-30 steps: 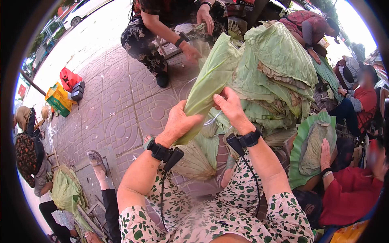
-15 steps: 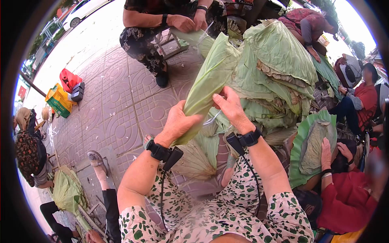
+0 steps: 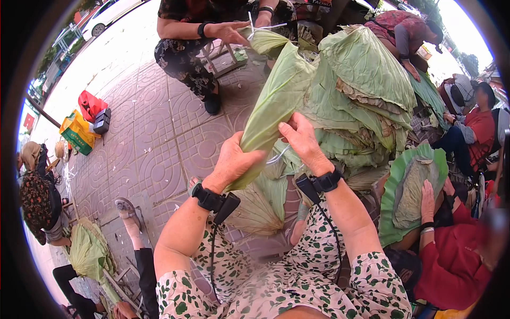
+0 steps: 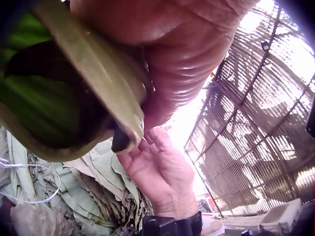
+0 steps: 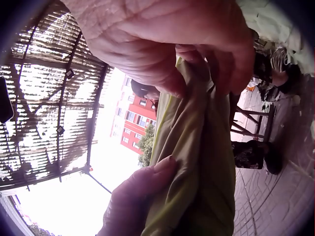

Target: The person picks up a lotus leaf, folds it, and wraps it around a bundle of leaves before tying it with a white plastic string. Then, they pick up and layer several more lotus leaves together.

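Note:
A rolled bundle of green lotus leaves (image 3: 271, 111) points up and away from me in the head view. My left hand (image 3: 234, 162) grips its lower end, thumb across the roll (image 4: 74, 98). My right hand (image 3: 303, 141) pinches the roll's right edge a little higher, its fingers curled on the leaf (image 5: 197, 162). A thin white string (image 3: 279, 155) hangs between the two hands. The roll's lower tip is hidden behind my left hand.
A tall heap of lotus leaves (image 3: 366, 95) stands just right of the roll. More leaves (image 3: 260, 207) lie under my hands. A seated person (image 3: 207, 37) across the paved ground ties another bundle. A person in red (image 3: 457, 255) handles a leaf (image 3: 409, 194) at the right.
My hands and the roll have hardly moved. The person opposite has lifted their own bundle and pulled its white string up.

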### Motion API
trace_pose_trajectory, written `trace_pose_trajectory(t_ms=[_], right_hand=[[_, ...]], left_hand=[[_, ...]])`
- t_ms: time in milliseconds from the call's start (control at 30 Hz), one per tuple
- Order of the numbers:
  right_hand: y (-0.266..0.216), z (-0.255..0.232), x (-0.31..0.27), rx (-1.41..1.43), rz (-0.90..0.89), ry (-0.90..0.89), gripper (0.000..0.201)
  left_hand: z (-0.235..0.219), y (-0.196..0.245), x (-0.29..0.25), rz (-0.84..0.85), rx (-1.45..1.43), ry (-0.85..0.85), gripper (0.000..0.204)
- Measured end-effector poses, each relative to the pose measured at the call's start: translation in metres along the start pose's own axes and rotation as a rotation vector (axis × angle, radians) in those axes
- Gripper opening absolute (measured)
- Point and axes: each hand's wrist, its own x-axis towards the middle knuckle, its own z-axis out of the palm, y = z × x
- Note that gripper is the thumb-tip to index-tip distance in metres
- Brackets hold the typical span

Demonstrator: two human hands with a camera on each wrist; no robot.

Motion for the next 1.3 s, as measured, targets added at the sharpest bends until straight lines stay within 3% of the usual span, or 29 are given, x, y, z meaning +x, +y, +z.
trace_pose_trajectory(t_ms=[133, 233, 300, 400, 533, 600, 700, 767, 967, 1133, 1300], right_hand=[[0.010, 0.001, 0.004, 0.011, -0.133, 0.011, 0.036], [-0.001, 0.006, 0.003, 0.234, -0.154, 0.012, 0.042], [-0.018, 0.002, -0.001, 0.592, -0.002, -0.213, 0.047], [-0.020, 0.003, 0.001, 0.731, -0.056, -0.235, 0.046], [-0.011, 0.000, 0.001, 0.697, -0.007, -0.215, 0.041], [-0.004, 0.000, 0.003, 0.604, -0.052, -0.070, 0.035], [-0.003, 0.000, 0.004, 0.546, -0.093, -0.010, 0.033], [0.004, -0.003, 0.006, 0.507, -0.088, -0.009, 0.034], [-0.011, 0.000, -0.002, 0.372, -0.100, -0.161, 0.041], [-0.007, 0.004, -0.006, 0.273, -0.106, -0.202, 0.039], [0.002, 0.003, -0.004, 0.353, -0.059, -0.108, 0.033]], left_hand=[[0.001, -0.004, 0.003, 0.052, -0.037, 0.003, 0.050], [0.004, -0.002, 0.001, 0.052, -0.202, -0.025, 0.051], [0.004, 0.006, -0.003, 0.025, -0.208, -0.039, 0.052], [0.005, 0.007, -0.004, -0.010, -0.194, -0.085, 0.054], [0.006, -0.004, 0.000, -0.002, -0.173, -0.172, 0.058], [0.007, -0.003, 0.000, 0.008, -0.146, -0.166, 0.060], [0.007, -0.002, 0.003, 0.030, 0.093, -0.006, 0.062], [0.005, -0.024, 0.015, 0.153, -0.049, 0.074, 0.061], [0.003, -0.020, 0.011, 0.160, -0.279, 0.024, 0.051], [0.001, -0.020, 0.012, 0.174, -0.208, 0.049, 0.049], [0.004, -0.021, 0.013, 0.140, -0.036, 0.048, 0.055]])
